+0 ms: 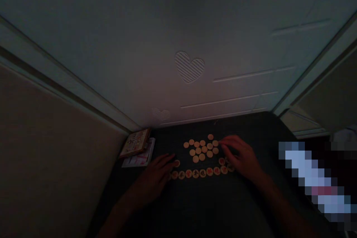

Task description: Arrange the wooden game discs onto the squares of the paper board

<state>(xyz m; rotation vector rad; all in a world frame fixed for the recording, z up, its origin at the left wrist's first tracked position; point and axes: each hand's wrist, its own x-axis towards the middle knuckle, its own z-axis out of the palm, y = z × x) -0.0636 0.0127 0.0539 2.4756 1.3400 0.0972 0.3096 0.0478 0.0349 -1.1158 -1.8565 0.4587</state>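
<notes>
Round Chinese chess pieces lie on a dark table (206, 208). Several blank-side-up pieces (198, 150) form a loose cluster in the middle. Nearer to me runs a row of face-up pieces (195, 173) with red and black characters. My left hand (157, 174) rests at the row's left end, fingers stretched out, its fingertips at a single face-up piece (177, 163). My right hand (240, 155) is at the right, thumb and forefinger apart. Its forefinger tip reaches the edge of a blank piece (215, 143). Beneath that hand, another red-marked piece (221, 161) is partly visible.
At the back left, a brown patterned box or book (136, 142) lies on a paler printed one (139, 159). A pale panel with embossed hearts (189, 67) stands behind the table. A blurred-out patch (315, 182) covers the right side. The light is dim.
</notes>
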